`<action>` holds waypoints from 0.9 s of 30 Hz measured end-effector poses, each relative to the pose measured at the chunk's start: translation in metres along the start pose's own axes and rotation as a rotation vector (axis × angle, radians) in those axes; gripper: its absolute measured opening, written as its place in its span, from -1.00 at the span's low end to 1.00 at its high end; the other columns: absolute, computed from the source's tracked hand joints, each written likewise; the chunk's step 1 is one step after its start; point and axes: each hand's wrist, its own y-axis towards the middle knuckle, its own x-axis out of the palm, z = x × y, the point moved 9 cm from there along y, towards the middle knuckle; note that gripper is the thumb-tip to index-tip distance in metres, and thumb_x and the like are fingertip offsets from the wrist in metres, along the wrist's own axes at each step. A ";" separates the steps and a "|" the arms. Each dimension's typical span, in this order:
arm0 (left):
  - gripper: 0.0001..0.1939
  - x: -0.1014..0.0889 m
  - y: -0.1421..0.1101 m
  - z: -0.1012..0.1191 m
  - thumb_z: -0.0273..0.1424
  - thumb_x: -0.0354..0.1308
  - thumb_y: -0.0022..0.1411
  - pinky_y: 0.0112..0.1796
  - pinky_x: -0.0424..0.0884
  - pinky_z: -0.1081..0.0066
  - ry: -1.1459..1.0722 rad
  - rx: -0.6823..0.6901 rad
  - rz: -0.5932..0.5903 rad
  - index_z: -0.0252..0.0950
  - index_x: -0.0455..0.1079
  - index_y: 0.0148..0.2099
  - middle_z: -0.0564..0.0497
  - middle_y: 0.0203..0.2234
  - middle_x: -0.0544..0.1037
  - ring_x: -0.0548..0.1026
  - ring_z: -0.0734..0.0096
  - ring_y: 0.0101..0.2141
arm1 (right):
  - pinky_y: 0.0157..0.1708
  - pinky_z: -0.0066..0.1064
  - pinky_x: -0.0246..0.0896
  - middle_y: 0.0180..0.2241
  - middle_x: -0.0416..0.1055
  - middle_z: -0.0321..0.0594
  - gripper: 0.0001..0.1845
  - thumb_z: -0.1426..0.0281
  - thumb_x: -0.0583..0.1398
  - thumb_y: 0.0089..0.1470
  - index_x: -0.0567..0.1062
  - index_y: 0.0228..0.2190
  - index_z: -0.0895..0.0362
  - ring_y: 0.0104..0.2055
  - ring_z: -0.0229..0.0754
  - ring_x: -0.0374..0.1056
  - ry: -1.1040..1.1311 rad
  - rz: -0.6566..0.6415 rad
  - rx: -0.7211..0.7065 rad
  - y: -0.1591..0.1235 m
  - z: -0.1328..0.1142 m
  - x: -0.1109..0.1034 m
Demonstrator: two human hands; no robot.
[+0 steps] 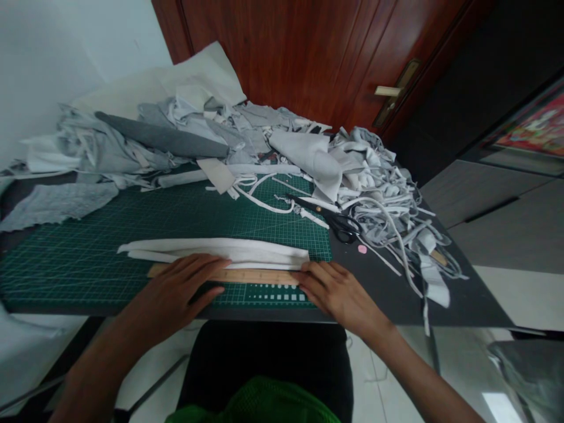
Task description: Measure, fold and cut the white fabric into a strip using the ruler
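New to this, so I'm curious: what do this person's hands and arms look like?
The left hand and right hand are bare, without gloves or visible rings. The left forearm and right forearm show no sleeves, watch or bracelet.

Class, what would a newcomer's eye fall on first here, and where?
A heap of grey fabric scraps fills the table's far end, before a reddish door. Nearer, on a green cutting mat, the left hand and right hand pin a wooden ruler along a white fabric strip.

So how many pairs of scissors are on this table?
1: black-handled scissors, lying across the right edge of the green cutting mat beside grey fabric scraps; more could hide beneath them.
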 end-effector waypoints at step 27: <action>-0.50 -0.010 0.013 -0.005 0.00 -0.06 0.48 0.07 0.48 0.01 -0.017 -0.041 0.053 -0.13 0.42 0.23 -0.10 0.04 0.61 0.56 0.06 0.03 | -0.07 -0.16 0.29 -0.08 0.48 -0.09 -0.73 0.54 0.10 0.38 0.45 0.05 0.16 -0.09 -0.03 0.36 0.151 0.096 0.114 0.013 0.015 -0.013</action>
